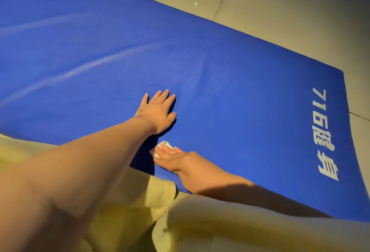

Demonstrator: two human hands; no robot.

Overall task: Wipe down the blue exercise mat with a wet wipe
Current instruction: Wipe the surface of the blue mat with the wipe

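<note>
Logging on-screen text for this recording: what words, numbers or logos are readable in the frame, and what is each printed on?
"716健身": white print on the blue exercise mat, along its right-hand end, turned sideways to the camera; the digits are crisp, the two characters a little softer.
No other text: none shows on the wet wipe, the floor tiles or the yellow clothing.

Indoor workout space, gym-like: blue exercise mat (pixel 240 83) with white printed lettering (pixel 325 133) laid on pale tiled floor (pixel 280 11).
</note>
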